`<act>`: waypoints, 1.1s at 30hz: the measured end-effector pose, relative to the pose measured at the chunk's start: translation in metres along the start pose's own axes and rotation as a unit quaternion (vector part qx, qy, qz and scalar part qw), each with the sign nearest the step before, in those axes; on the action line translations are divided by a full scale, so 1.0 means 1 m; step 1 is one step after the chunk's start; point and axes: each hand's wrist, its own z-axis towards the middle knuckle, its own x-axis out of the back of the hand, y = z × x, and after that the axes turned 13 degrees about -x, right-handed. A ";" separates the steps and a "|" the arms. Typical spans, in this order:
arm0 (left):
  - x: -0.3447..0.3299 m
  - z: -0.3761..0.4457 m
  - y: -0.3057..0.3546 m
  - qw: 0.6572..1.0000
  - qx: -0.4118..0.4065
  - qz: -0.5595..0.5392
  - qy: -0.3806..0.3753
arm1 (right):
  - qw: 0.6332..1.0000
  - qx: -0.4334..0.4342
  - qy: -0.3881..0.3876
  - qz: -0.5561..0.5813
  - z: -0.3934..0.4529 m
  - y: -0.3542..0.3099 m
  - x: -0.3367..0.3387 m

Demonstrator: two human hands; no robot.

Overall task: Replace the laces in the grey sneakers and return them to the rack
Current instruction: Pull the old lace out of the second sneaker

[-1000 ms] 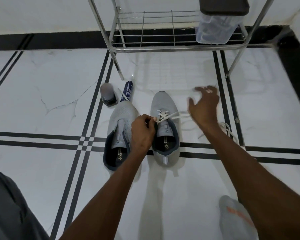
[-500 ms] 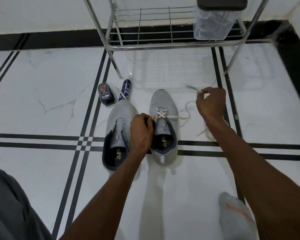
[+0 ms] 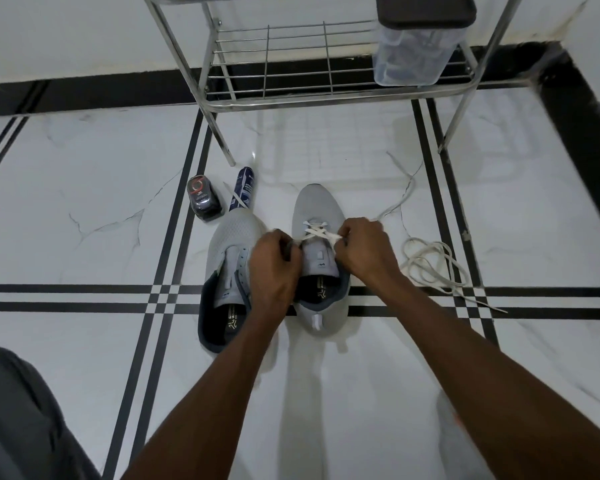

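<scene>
Both hands point(image 3: 321, 259) pinch the lace point(image 3: 317, 233) over the right sneaker point(image 3: 317, 209).

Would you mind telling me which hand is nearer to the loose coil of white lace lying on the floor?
The right hand: it is at the right sneaker, just left of the loose lace. The left hand is farther left, between the two shoes.

Both forearms reach forward, left hand point(image 3: 273, 265) and right hand point(image 3: 364, 249) curled, knuckles up, close together
</scene>
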 end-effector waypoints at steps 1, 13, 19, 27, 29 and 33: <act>0.002 0.000 -0.003 0.999 0.033 -0.017 0.032 | 1.000 -0.012 0.005 0.027 0.000 0.003 0.001; -0.023 0.015 0.015 0.952 -0.212 0.186 -0.121 | 0.996 0.056 -0.064 0.025 0.005 0.009 0.012; -0.025 0.023 0.008 0.943 -0.245 0.197 -0.111 | 0.995 0.062 -0.072 0.014 0.008 0.014 0.016; -0.012 0.026 0.015 0.998 -0.044 0.041 0.031 | 0.997 0.041 -0.046 0.044 0.010 0.018 0.012; -0.015 0.024 0.022 0.981 -0.146 0.111 -0.070 | 0.997 0.046 -0.048 0.046 0.009 0.015 0.013; -0.020 0.021 0.019 0.945 -0.185 0.204 -0.178 | 0.997 0.047 -0.050 0.047 0.008 0.015 0.012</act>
